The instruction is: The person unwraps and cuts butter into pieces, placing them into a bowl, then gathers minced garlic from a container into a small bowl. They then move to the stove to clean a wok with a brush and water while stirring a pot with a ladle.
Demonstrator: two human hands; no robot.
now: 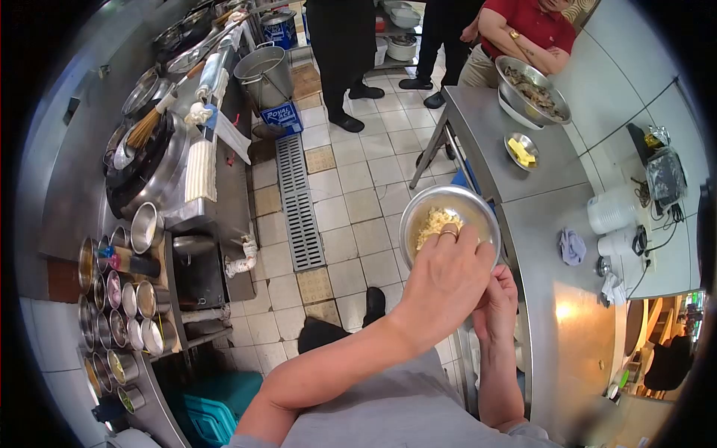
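Note:
Over the floor, beside the right-hand counter, a shiny metal bowl (484, 213) is held up, tilted a little. Pale yellow minced food (432, 224), perhaps garlic, lies heaped inside it. My left hand (450, 265), with a ring on one finger, reaches across into the bowl. Its fingers are bunched together at the heap, and the fingertips are partly hidden. At the bowl's near right edge, my right hand (496, 299) pinches the rim between thumb and fingers.
On the steel counter (541, 183) stand a small bowl of yellow blocks (520, 151), a large bowl of food (532, 91) and a cloth (573, 246). Several seasoning tins (128, 300) and woks (142, 160) line the left. People stand ahead, one in a red shirt (534, 30).

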